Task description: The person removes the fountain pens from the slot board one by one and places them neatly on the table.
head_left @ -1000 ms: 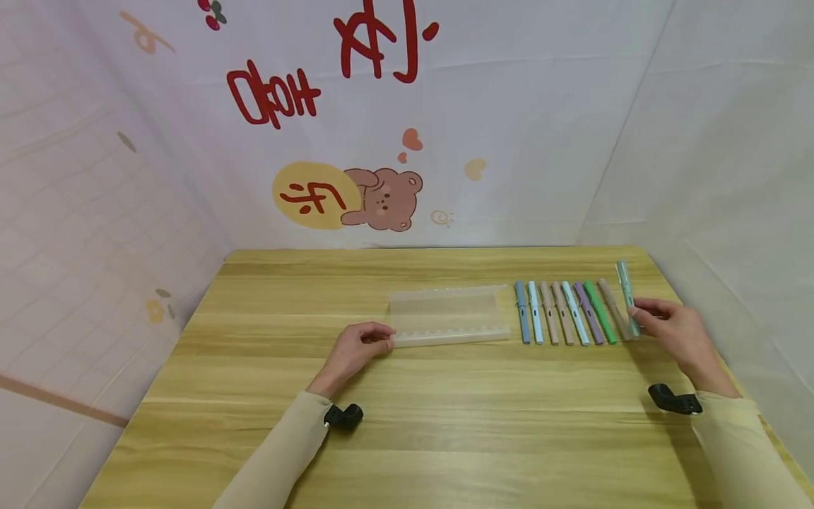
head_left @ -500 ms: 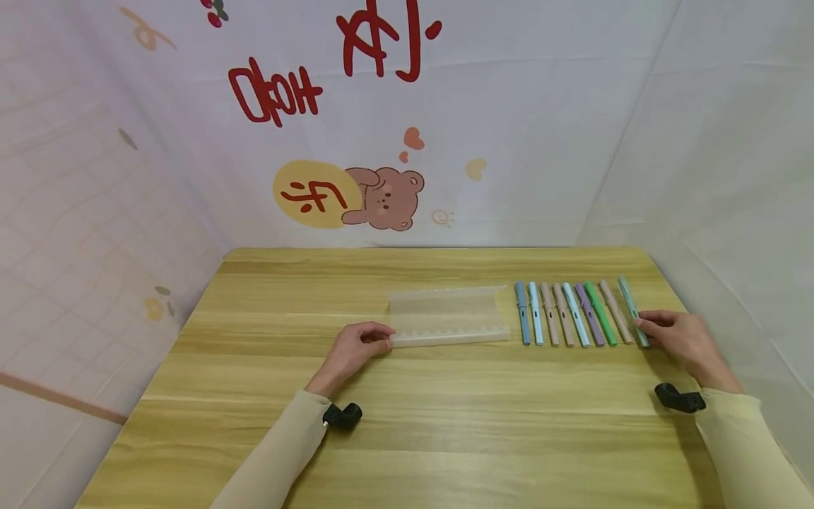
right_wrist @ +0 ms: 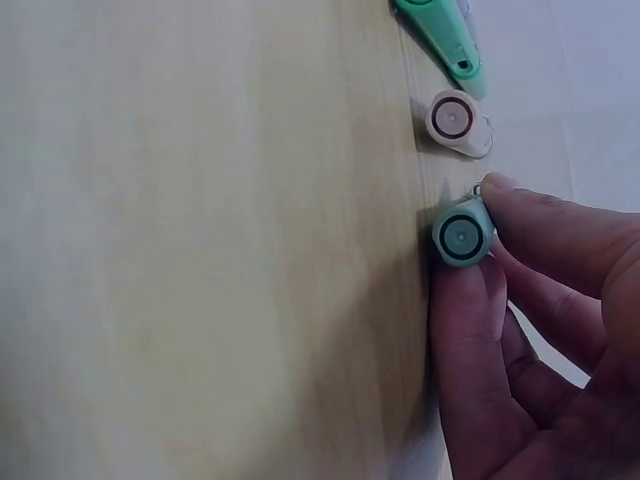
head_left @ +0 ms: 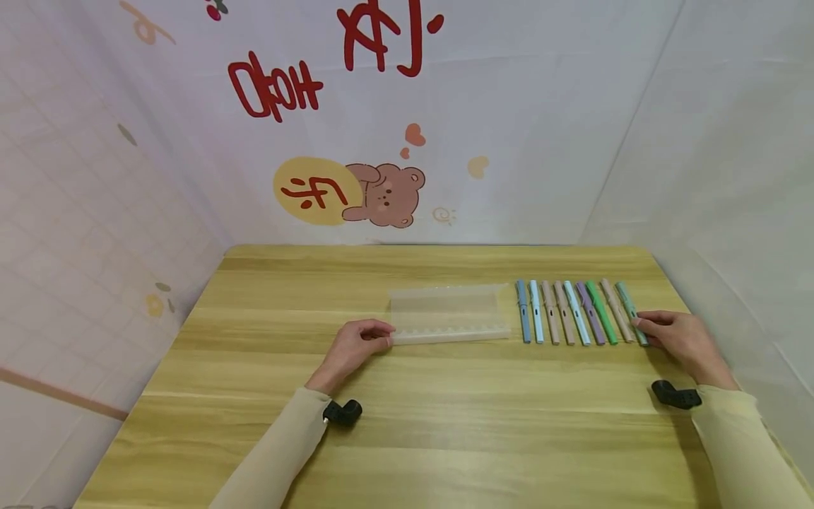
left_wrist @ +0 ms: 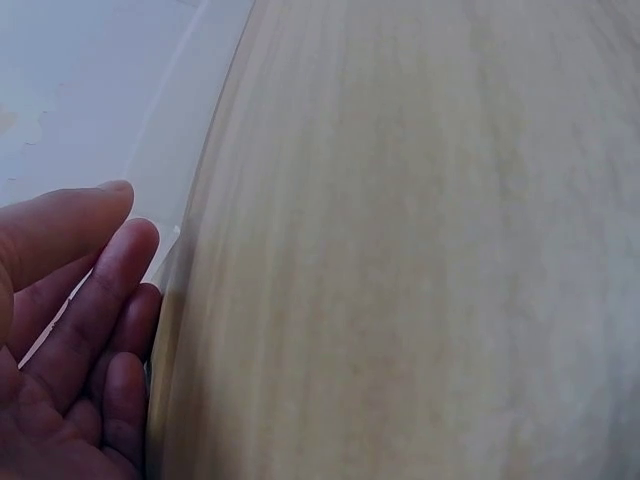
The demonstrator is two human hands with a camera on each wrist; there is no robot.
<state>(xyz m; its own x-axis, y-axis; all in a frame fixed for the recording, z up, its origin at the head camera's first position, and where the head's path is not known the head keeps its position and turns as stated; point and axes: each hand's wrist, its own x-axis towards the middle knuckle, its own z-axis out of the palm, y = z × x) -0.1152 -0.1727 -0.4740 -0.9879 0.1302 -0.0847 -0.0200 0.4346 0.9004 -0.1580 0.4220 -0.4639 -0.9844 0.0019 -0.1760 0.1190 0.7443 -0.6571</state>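
Observation:
At the right end of a row of capped pens, my right hand pinches a teal pen between thumb and fingers. The pen lies along the table, its round end facing the right wrist camera. A beige pen lies just left of it, then a green pen and a purple pen. My left hand holds the near left corner of a clear plastic pen case, which lies flat with a notched strip along its near side. In the left wrist view, thumb and fingertips meet at the case's corner.
More pens continue the row leftward: a light blue pen, two beige-brown ones, another light blue one and a blue pen beside the case's right end. White printed cloth stands behind the wooden table and along both sides.
My right hand has lowered the teal pen from a raised, tilted pose to the row's right end and drawn it slightly nearer the beige pen. The left hand and case stay in place.

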